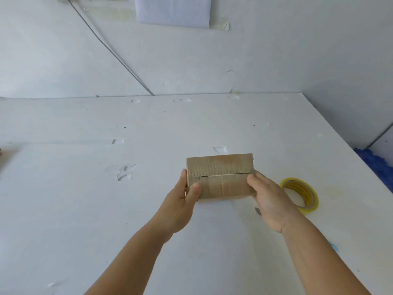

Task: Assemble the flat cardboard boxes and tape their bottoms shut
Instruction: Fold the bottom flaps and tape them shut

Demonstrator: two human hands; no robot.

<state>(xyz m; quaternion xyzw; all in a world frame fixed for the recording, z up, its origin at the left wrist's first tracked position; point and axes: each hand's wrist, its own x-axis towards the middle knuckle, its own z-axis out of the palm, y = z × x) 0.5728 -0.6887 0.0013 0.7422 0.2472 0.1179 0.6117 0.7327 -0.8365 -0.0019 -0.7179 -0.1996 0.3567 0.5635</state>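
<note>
Two hands hold one small cardboard box [220, 176] above the white surface [85, 209], toward its right half. The left hand [184, 200] takes the box's left end, thumb curled over the near flap and fingers wrapped round the side, so that grip is clamped on the box. The right hand [269, 198] takes the right end in the same way, thumb pressed on the near flap close to the seam, its grip clamped on the box too. Both flaps facing the camera are folded in and meet along a thin seam that runs left to right; a strip of clear tape seems to cross them, though the glare makes that hard to tell. Just right of the right hand a roll of clear tape [306, 200] with a yellow core lies flat on the surface, apart from the box. A dark cable [110, 50] runs down the white wall [276, 60] behind.
</note>
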